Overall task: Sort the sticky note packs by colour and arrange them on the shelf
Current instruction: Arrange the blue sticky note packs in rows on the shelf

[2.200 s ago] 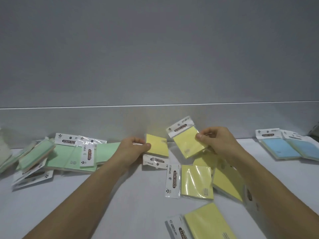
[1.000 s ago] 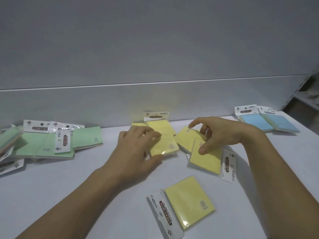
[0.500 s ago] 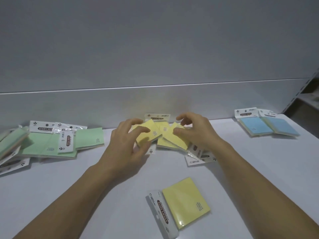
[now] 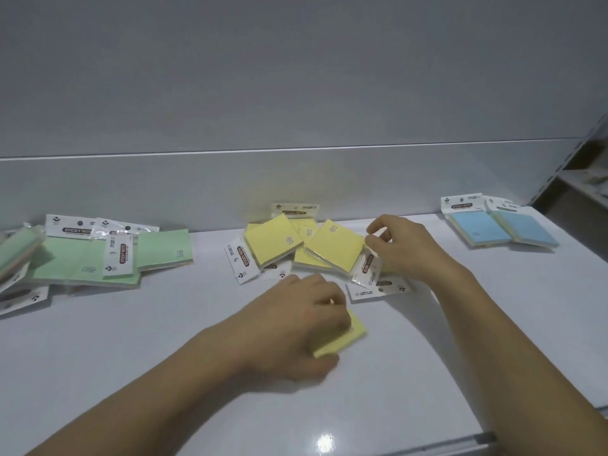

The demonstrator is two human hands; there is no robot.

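Note:
Several yellow sticky note packs (image 4: 276, 240) lie in a loose overlapping pile at the back middle of the white shelf (image 4: 513, 307). My left hand (image 4: 306, 327) covers a lone yellow pack (image 4: 348, 337) nearer the front, fingers curled over it with the thumb under its front edge. My right hand (image 4: 401, 248) rests at the pile's right side, fingertips pinching the edge of the tilted yellow pack (image 4: 335, 245). Green packs (image 4: 164, 246) are heaped at the left. Two blue packs (image 4: 480, 230) lie side by side at the right.
A grey back wall (image 4: 296, 185) rises straight behind the packs. The shelf's front edge (image 4: 460, 444) runs along the bottom right. Another shelving unit (image 4: 585, 172) stands past the right end.
My left hand has left the yellow pile and dropped onto the lone front pack. My right hand slid right to the pile's edge. The pile now lies flatter.

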